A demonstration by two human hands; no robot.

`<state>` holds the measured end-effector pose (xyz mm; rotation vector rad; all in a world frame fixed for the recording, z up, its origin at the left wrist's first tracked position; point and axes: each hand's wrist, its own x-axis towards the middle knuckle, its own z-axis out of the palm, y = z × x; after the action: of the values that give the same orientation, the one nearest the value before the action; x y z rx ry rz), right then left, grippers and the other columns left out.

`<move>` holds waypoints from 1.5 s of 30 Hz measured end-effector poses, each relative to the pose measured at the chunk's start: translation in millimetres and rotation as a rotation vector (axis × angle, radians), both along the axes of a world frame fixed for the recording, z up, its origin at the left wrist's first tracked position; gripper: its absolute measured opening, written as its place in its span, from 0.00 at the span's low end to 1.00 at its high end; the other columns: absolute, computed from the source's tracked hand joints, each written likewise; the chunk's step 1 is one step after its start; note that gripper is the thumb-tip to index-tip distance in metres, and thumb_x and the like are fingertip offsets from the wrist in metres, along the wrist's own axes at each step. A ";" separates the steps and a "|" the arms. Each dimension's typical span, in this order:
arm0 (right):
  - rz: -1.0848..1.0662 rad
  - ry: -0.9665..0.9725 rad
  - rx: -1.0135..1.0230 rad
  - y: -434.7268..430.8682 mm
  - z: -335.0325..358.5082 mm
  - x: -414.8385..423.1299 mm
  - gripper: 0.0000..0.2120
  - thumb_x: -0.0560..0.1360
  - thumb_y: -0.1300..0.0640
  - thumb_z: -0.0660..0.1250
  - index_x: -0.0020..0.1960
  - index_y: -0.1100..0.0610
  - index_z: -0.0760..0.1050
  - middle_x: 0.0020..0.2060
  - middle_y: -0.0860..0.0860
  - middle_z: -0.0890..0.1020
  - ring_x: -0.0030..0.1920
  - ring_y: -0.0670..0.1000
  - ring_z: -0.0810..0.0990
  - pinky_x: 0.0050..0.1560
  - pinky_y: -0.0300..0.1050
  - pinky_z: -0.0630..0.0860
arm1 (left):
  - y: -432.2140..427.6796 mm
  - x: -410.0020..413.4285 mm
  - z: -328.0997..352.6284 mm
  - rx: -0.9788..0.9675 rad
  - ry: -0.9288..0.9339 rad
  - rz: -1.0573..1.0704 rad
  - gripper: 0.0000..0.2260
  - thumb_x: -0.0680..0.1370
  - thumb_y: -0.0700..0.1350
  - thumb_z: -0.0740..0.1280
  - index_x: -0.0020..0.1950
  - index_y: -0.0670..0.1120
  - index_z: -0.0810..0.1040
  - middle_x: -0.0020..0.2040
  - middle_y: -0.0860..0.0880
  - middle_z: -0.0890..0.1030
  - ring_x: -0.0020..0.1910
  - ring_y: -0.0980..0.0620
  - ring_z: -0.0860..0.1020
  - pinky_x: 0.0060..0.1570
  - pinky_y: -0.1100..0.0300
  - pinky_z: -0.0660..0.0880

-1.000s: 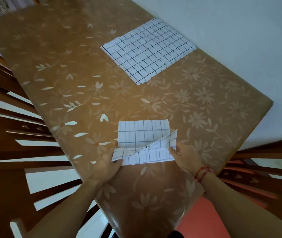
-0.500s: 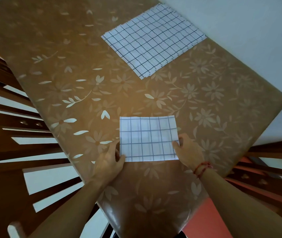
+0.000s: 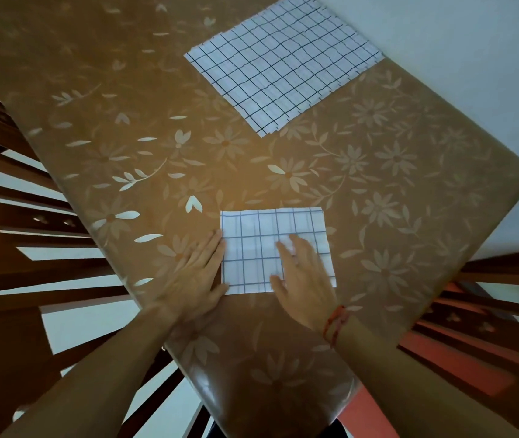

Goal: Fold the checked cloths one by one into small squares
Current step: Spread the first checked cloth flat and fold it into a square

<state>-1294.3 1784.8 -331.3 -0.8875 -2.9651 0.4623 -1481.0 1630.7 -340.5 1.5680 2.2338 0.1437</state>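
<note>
As the left grip [image 3: 195, 273] and right grip [image 3: 305, 279], both flat and released, press the folded cloth [image 3: 251, 248] lower centre on the counter [image 3: 378, 216], another halving fold likely comes next.

The desk [image 3: 144, 128] has a glossy brown top patterned with pale flowers and leaves. Near its front edge lies a folded checked cloth [image 3: 251, 248], flat and squarish. Well apart, at the far side, sits a stack of unfolded checked cloths [image 3: 283, 67]. A left hand [image 3: 195, 273] lies flat on the desk, touching the folded cloth's left edge.
</note>
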 end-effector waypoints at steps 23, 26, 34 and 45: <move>0.131 -0.302 0.032 -29.7 -22.0 63.5 0.39 0.79 0.35 0.46 0.78 0.64 0.49 0.77 0.61 0.47 0.78 0.58 0.43 0.76 0.56 0.52 | 15.2 -10.5 3.9 -0.260 0.031 -0.101 0.44 0.78 0.63 0.59 0.78 0.44 0.33 0.76 0.48 0.29 0.74 0.54 0.28 0.72 0.55 0.33; 0.038 -0.355 0.063 -15.3 -23.1 88.1 0.41 0.79 0.34 0.44 0.77 0.65 0.52 0.77 0.63 0.50 0.78 0.59 0.48 0.76 0.56 0.53 | 16.0 -8.8 5.9 -0.282 0.029 -0.097 0.44 0.78 0.62 0.59 0.78 0.44 0.33 0.76 0.48 0.29 0.74 0.53 0.29 0.74 0.55 0.35; -0.032 -0.325 0.088 -13.7 -24.1 96.4 0.39 0.78 0.36 0.49 0.75 0.67 0.58 0.75 0.63 0.58 0.76 0.60 0.56 0.74 0.58 0.58 | 20.9 -5.0 8.7 -0.320 0.040 -0.082 0.45 0.77 0.62 0.60 0.78 0.43 0.34 0.77 0.47 0.30 0.75 0.52 0.31 0.76 0.52 0.39; -0.534 0.010 -0.223 35.6 5.0 30.7 0.18 0.73 0.44 0.61 0.60 0.50 0.71 0.48 0.49 0.77 0.50 0.52 0.74 0.55 0.51 0.72 | 27.3 0.8 11.4 -0.349 0.012 -0.032 0.45 0.77 0.59 0.63 0.78 0.42 0.34 0.77 0.47 0.30 0.75 0.52 0.31 0.76 0.52 0.38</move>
<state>-1263.6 1820.5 -326.3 -1.6192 -2.5371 0.7629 -1480.1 1658.0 -329.1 1.4145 2.1015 -0.2526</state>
